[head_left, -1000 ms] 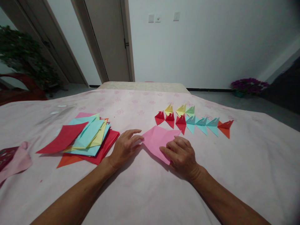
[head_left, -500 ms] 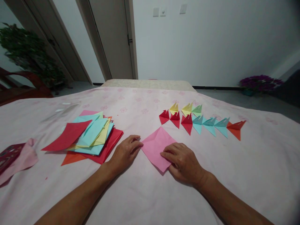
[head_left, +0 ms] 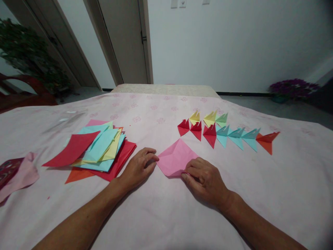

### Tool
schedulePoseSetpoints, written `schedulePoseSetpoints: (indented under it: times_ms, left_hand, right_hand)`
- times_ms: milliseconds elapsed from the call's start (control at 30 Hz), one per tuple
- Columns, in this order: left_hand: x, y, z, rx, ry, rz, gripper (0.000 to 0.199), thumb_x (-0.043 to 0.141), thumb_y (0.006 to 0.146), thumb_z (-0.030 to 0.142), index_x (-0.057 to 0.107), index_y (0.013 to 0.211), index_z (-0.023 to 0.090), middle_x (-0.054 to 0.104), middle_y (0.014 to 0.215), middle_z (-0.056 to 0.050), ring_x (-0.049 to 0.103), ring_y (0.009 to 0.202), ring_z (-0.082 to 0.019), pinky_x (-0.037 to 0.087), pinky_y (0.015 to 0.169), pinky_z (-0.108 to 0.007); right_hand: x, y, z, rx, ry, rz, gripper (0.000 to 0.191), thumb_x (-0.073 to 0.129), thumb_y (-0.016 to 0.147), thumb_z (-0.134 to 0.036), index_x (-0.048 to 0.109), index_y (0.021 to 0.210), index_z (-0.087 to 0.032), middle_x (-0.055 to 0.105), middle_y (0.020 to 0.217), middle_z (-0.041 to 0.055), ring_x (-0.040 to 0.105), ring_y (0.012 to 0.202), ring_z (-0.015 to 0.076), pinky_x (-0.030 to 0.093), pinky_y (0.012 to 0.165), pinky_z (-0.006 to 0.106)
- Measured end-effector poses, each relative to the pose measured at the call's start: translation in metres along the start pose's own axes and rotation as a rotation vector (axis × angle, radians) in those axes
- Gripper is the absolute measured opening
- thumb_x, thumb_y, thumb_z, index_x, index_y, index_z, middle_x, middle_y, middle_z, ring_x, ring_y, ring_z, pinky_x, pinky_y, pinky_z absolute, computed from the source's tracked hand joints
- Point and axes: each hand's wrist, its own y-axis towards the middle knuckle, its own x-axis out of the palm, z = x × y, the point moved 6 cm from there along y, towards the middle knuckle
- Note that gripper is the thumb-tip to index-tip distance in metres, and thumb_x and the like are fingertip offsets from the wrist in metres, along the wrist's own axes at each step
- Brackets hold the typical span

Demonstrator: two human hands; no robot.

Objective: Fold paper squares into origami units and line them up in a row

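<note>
A pink square of origami paper point(head_left: 177, 156) lies cornerwise on the cloth, its near corner lifted and bent up. My right hand point(head_left: 204, 177) pinches that near corner between thumb and fingers. At the paper's left corner, my left hand point(head_left: 140, 165) grips the tip with thumb and forefinger. Faint crease lines run across the sheet. Beyond my right hand stand folded paper birds in a row, among them a red bird point(head_left: 209, 134), a light blue bird point(head_left: 236, 136) and an orange bird point(head_left: 267, 140). Yellow birds point(head_left: 209, 118) and a green one point(head_left: 221, 119) stand behind.
A loose pile of coloured paper sheets point(head_left: 104, 142) lies left of my left hand. Farther left are a pink cloth point(head_left: 26, 173) and a dark red patterned item point(head_left: 10, 168). A clear plastic wrapper point(head_left: 66, 121) lies behind the pile, on the pink flowered tablecloth point(head_left: 156, 215).
My right hand has taken the paper's near corner and raised it, bending it away from me. My left hand stays at the left corner. The camera view has tilted slightly downward.
</note>
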Motion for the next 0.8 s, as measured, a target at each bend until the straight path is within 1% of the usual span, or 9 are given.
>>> schedulePoseSetpoints:
  times_ms: [100, 267, 367, 467, 533, 633, 700, 800]
  left_hand:
    - [-0.001, 0.002, -0.002, -0.018, -0.025, -0.025, 0.015, 0.058, 0.088, 0.017, 0.068, 0.098, 0.023, 0.06, 0.117, -0.008, 0.06, 0.108, -0.02, 0.05, 0.092, -0.035]
    - [-0.002, 0.005, -0.006, -0.035, -0.074, -0.052, 0.015, 0.059, 0.087, 0.019, 0.068, 0.098, 0.023, 0.061, 0.118, -0.007, 0.06, 0.108, -0.019, 0.049, 0.094, -0.034]
    - [-0.002, 0.006, -0.008, -0.043, -0.087, -0.068, 0.014, 0.061, 0.087, 0.02, 0.069, 0.099, 0.024, 0.061, 0.119, -0.006, 0.06, 0.109, -0.019, 0.049, 0.095, -0.034]
    - [-0.001, 0.007, -0.011, -0.059, -0.102, -0.074, 0.012, 0.062, 0.088, 0.023, 0.07, 0.097, 0.024, 0.061, 0.118, -0.006, 0.061, 0.108, -0.019, 0.05, 0.094, -0.034]
    - [0.0, 0.008, -0.014, -0.069, -0.111, -0.067, 0.011, 0.062, 0.089, 0.026, 0.071, 0.095, 0.024, 0.062, 0.117, -0.006, 0.061, 0.106, -0.019, 0.05, 0.093, -0.034]
    - [0.002, 0.009, -0.017, -0.078, -0.119, -0.056, 0.01, 0.063, 0.088, 0.026, 0.072, 0.091, 0.024, 0.062, 0.116, -0.005, 0.062, 0.104, -0.019, 0.051, 0.091, -0.033]
    - [0.003, 0.01, -0.019, -0.085, -0.123, -0.053, 0.009, 0.064, 0.088, 0.026, 0.073, 0.09, 0.025, 0.063, 0.115, -0.005, 0.062, 0.102, -0.019, 0.051, 0.089, -0.032]
    - [0.003, 0.011, -0.019, -0.093, -0.126, -0.045, 0.009, 0.064, 0.087, 0.026, 0.074, 0.089, 0.025, 0.063, 0.114, -0.005, 0.063, 0.101, -0.019, 0.051, 0.087, -0.031]
  right_hand:
    - [0.001, 0.0, 0.006, 0.05, 0.01, 0.009, 0.032, 0.053, 0.088, -0.021, 0.047, 0.057, -0.019, 0.051, 0.061, 0.0009, 0.046, 0.063, 0.0138, 0.034, 0.064, 0.029]
    - [0.0, 0.0, 0.015, 0.104, 0.034, 0.018, 0.032, 0.052, 0.084, -0.019, 0.038, 0.055, -0.02, 0.045, 0.058, -0.0012, 0.043, 0.06, 0.0128, 0.032, 0.061, 0.027]
    - [-0.002, 0.001, 0.017, 0.143, 0.001, -0.019, 0.029, 0.052, 0.081, -0.018, 0.038, 0.056, -0.02, 0.047, 0.059, -0.0009, 0.044, 0.061, 0.0132, 0.032, 0.061, 0.027]
    - [-0.004, 0.004, 0.014, 0.185, -0.042, -0.091, 0.024, 0.054, 0.079, -0.018, 0.042, 0.058, -0.019, 0.052, 0.062, -0.0004, 0.047, 0.063, 0.0135, 0.03, 0.061, 0.027]
    - [-0.005, 0.005, 0.01, 0.205, -0.068, -0.14, 0.025, 0.058, 0.081, -0.025, 0.047, 0.06, -0.019, 0.055, 0.065, -0.0002, 0.048, 0.065, 0.0138, 0.029, 0.061, 0.027]
    - [-0.006, 0.006, 0.004, 0.198, -0.099, -0.167, 0.035, 0.059, 0.086, -0.039, 0.05, 0.059, -0.018, 0.058, 0.065, 0.0003, 0.047, 0.064, 0.0135, 0.027, 0.061, 0.028]
    - [-0.004, 0.006, 0.004, 0.193, -0.107, -0.17, 0.038, 0.055, 0.089, -0.038, 0.048, 0.058, -0.018, 0.057, 0.063, 0.0004, 0.047, 0.063, 0.0134, 0.027, 0.061, 0.028]
    - [0.0, 0.003, 0.011, 0.256, -0.099, -0.181, 0.035, 0.052, 0.088, -0.031, 0.044, 0.056, -0.018, 0.055, 0.061, 0.0, 0.047, 0.065, 0.0141, 0.028, 0.062, 0.028]
